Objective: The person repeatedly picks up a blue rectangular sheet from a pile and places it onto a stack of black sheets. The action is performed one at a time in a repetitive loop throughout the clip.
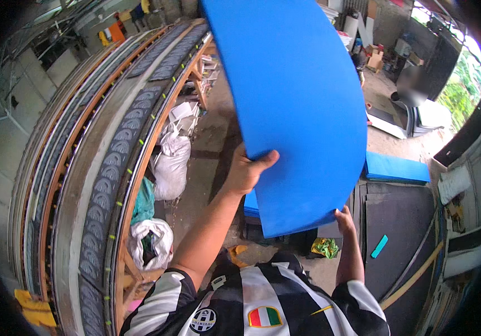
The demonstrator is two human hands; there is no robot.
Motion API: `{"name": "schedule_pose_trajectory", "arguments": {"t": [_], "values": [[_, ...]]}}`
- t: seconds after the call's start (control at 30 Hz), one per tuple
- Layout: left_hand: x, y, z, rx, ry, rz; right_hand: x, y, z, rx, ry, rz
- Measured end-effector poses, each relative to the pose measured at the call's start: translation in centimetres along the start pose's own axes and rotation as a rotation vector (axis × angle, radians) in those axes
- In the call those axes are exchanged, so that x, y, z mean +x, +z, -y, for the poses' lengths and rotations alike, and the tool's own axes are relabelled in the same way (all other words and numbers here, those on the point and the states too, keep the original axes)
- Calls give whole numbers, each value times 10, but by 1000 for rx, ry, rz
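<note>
A large flat blue sheet (302,106), likely foam or rubber, is held up in front of me and reaches past the top of the view. My left hand (252,169) grips its left edge, with the thumb lying over the face and the other fingers hidden behind. At the lower right corner, my right hand (343,219) pinches the sheet, its thumb at the edge. Behind the sheet's lower left edge, part of a blue stack (251,205) shows. Another stack of blue sheets (397,168) lies to the right.
On the left runs a long wooden-framed table (162,112) carrying dark strips with printed arcs (120,151). White sacks (171,162) sit beneath its edge. Black sheets (397,224) lie at the right with a small teal piece (380,246) on top. A person (412,92) is at the far right.
</note>
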State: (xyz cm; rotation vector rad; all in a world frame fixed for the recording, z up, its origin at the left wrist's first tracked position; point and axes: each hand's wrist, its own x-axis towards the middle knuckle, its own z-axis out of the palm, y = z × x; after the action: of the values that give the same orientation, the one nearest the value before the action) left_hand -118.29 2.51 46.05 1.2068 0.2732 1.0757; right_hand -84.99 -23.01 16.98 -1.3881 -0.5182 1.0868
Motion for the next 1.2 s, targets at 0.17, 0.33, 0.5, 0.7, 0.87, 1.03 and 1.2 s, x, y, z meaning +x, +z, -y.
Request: {"name": "schedule_pose_trajectory", "arguments": {"t": [0.17, 0.33, 0.5, 0.7, 0.87, 1.03, 1.2], "values": [[38, -9, 30, -11, -118, 162, -76, 26, -15, -70, -168, -488], [63, 12, 74, -290, -303, 235, -169, 16, -13, -47, -246, -585], [71, 33, 154, -424, -532, 227, -224, 3, -70, -249, -311, -812], [42, -27, 298, -184, -780, 41, -237, 57, -35, -373, -174, -814], [24, -80, 392, -232, -1008, -36, -204, 80, -41, -317, 39, -874], [47, -146, 460, -247, -1138, -81, -136, 95, -75, -443, 172, -893], [104, -215, 515, -179, -1165, -108, -38, 130, -79, -478, 347, -898]]}}
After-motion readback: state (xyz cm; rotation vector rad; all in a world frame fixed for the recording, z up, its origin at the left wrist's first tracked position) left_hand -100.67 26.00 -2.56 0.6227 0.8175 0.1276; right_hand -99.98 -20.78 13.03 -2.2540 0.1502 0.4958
